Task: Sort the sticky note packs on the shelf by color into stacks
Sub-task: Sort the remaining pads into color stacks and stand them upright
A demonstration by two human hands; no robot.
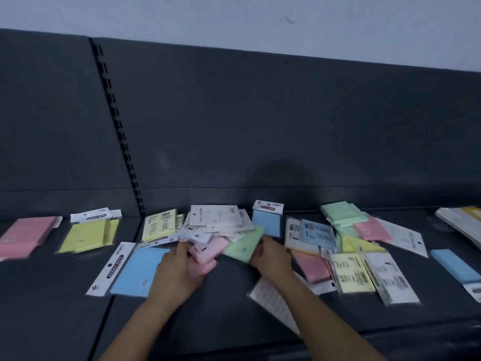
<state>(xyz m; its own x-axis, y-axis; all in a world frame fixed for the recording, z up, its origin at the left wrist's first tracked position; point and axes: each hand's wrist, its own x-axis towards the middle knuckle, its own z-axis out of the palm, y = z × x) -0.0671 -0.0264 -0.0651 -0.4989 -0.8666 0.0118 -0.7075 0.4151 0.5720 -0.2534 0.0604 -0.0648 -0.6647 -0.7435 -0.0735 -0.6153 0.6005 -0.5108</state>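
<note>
Nearest: left hand (179, 267) curls round a few pink packs (205, 256). Right hand (270, 259) pinches the edge of a green pack (244, 246). Blurred, so grip detail is soft. Both work the front of the central heap (218, 222) on the shelf (52, 295). Best to lift the pinks clear, not drag them, so loose packs don't slide. Farther left, a pink stack (23, 238) and a yellow stack (88, 235). The right heap (351, 251) is unsorted.

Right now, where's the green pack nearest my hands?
Head view, centre: the green pack is held by the right hand, just right of the pink packs the left hand grips.
</note>
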